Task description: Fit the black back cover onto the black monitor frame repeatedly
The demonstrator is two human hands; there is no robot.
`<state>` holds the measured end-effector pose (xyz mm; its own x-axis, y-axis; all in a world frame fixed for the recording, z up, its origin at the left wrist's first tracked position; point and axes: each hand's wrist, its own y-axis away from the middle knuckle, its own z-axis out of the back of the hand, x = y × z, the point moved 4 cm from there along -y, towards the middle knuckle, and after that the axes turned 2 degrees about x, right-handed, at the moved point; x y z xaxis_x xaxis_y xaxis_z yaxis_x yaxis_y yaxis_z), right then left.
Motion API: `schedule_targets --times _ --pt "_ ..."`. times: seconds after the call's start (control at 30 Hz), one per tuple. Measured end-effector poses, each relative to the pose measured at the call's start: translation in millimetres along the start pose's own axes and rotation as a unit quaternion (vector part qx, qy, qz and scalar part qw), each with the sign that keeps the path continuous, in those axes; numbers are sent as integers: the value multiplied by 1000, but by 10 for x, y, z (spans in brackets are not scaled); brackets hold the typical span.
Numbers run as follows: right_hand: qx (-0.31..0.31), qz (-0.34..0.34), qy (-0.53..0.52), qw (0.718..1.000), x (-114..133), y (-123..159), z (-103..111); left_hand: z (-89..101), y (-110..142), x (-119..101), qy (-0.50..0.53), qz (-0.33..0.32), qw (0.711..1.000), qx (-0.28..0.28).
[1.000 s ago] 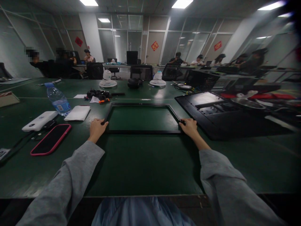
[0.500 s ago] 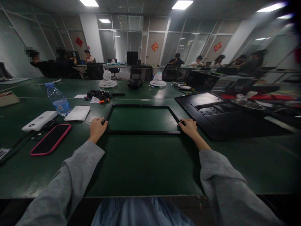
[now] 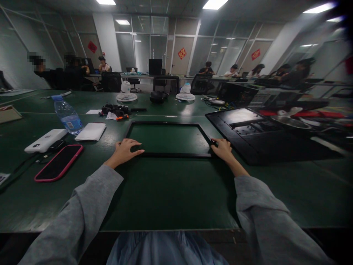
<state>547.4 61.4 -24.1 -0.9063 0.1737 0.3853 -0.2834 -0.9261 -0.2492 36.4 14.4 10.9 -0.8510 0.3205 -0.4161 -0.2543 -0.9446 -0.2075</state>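
One black frame [image 3: 176, 155] lies on a green table [image 3: 176, 198], its right side pinched by the right hand [image 3: 221, 148]; the left hand [image 3: 124, 151], thumb and fingers spread, covers the near left corner. Light, even support should limit flexing.

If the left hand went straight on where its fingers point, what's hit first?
Likely the black frame: the left hand is at its near left corner, pointing right. Whether hand and frame already touch there is unclear.
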Motion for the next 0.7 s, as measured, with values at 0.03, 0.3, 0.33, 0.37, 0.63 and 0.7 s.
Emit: schedule_targets --times 0.03,0.3,0.33,0.37,0.63,0.7 --pt "-2 0 -2 1000 7 6 2 1 9 -11 -7 -5 1000 17" --pt "-20 14 -14 1000 9 15 55 33 48 -14 -37 -5 998 45" --pt "-21 22 -21 999 -2 10 67 29 43 0 -28 -3 999 42" --pt "-22 29 -32 999 -16 3 80 23 37 14 -18 -1 999 39" --pt "-19 21 -89 996 -82 9 147 -22 24 47 13 5 1000 -3" --pt "-34 33 -88 995 -55 39 233 -25 39 28 14 4 1000 -10"
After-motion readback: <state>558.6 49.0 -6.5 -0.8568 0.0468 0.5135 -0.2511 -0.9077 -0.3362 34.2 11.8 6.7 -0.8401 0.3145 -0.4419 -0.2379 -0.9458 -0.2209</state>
